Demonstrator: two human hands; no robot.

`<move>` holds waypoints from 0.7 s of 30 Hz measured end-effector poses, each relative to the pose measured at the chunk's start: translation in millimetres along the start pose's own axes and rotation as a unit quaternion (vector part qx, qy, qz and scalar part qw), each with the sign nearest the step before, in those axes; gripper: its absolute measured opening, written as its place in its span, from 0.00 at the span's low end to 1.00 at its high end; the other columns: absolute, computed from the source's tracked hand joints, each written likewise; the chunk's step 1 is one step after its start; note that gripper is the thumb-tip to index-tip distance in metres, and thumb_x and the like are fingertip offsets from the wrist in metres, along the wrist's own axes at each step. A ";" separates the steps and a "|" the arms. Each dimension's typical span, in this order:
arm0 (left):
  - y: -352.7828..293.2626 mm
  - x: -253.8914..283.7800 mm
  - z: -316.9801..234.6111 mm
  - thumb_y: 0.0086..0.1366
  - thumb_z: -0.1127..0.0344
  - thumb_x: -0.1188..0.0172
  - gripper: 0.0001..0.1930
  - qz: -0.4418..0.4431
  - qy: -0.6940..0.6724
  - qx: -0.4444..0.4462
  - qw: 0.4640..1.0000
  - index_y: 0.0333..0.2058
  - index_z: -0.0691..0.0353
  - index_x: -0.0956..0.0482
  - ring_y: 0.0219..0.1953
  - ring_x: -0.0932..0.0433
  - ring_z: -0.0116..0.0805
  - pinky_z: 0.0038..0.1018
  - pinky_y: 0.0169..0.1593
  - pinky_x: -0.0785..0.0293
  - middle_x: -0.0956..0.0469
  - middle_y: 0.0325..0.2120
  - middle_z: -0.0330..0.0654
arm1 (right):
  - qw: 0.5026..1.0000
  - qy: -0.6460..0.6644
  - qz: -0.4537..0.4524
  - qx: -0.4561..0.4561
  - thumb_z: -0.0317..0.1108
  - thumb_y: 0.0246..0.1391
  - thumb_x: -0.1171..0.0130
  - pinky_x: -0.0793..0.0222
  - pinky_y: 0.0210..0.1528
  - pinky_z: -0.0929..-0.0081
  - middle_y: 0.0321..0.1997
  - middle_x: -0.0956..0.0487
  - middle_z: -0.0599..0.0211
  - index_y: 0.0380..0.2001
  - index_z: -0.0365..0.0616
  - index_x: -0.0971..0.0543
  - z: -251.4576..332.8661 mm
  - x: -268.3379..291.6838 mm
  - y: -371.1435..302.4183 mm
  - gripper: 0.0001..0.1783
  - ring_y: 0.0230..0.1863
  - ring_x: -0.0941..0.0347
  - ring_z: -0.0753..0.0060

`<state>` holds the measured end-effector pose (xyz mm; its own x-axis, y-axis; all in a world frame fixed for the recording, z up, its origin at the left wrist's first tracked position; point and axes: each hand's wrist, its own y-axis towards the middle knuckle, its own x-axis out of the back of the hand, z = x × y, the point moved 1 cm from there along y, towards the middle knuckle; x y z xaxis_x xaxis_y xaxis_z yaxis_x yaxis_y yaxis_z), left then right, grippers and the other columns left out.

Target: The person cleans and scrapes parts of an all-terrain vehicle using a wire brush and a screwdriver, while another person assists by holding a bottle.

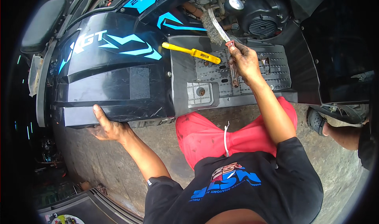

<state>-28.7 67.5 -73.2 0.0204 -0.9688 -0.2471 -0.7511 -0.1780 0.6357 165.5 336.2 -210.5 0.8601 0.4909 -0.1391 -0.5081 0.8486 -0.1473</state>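
Observation:
My right hand [245,62] is closed around the red handle of a curved wire brush [217,26] with dense grey bristles. The brush is raised over the footwell, its head toward the engine [262,20] of a black-and-blue quad bike. At the left, my left hand [107,126] grips the lower edge of the black fender [112,80]; the thumb lies on top and the fingers go under, partly hidden. Left of the brush, a slim yellow tool [191,52] lies across the footwell's edge, its kind unclear. Beneath the right hand is the studded metal footrest [252,80].
A round silver cap [235,4] sits beside the engine cover. At the right, another person's foot in a dark clog [316,121] rests on the concrete floor [158,145]. A dark-framed panel [90,208] stands at the lower left. A black seat [43,24] is at the upper left.

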 end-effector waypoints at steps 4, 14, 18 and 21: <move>-1.2 -2.2 0.1 0.53 0.70 0.32 0.27 0.002 0.004 -0.009 1.000 0.51 0.71 0.31 0.41 0.22 0.41 0.37 0.43 0.16 0.27 0.46 0.54 | 0.996 -0.079 -0.032 0.010 0.37 0.60 0.45 0.31 0.29 0.77 0.22 0.23 0.68 0.50 0.41 0.22 -8.1 13.8 4.5 0.18 0.23 0.28 0.80; -1.0 -7.0 -2.4 0.57 0.70 0.34 0.24 0.009 -0.028 -0.005 1.000 0.51 0.71 0.31 0.44 0.24 0.43 0.41 0.46 0.21 0.27 0.48 0.52 | 0.933 -0.298 -0.102 0.176 0.42 0.57 0.41 0.28 0.44 0.60 0.38 0.20 0.60 0.48 0.61 0.19 5.1 -8.5 49.4 0.15 0.42 0.23 0.52; -2.7 -0.4 2.8 0.56 0.68 0.33 0.25 -0.004 0.009 0.021 1.000 0.51 0.71 0.30 0.44 0.25 0.41 0.38 0.46 0.24 0.27 0.48 0.50 | 0.894 -0.392 -0.080 0.202 0.46 0.56 0.44 0.28 0.45 0.55 0.44 0.20 0.61 0.46 0.61 0.19 6.5 -38.2 79.7 0.15 0.44 0.23 0.50; -1.3 4.4 3.7 0.56 0.66 0.34 0.28 -0.004 0.019 0.005 1.000 0.53 0.70 0.33 0.44 0.24 0.42 0.37 0.45 0.18 0.28 0.48 0.54 | 0.881 -0.455 -0.049 0.116 0.46 0.55 0.43 0.26 0.43 0.55 0.40 0.18 0.59 0.45 0.56 0.21 -1.7 -15.6 81.6 0.16 0.43 0.22 0.48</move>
<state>-30.1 64.0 -77.8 0.0506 -0.9733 -0.2238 -0.7577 -0.1834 0.6263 110.6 397.5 -222.0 0.6333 0.2787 0.7219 -0.4977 0.8611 0.1042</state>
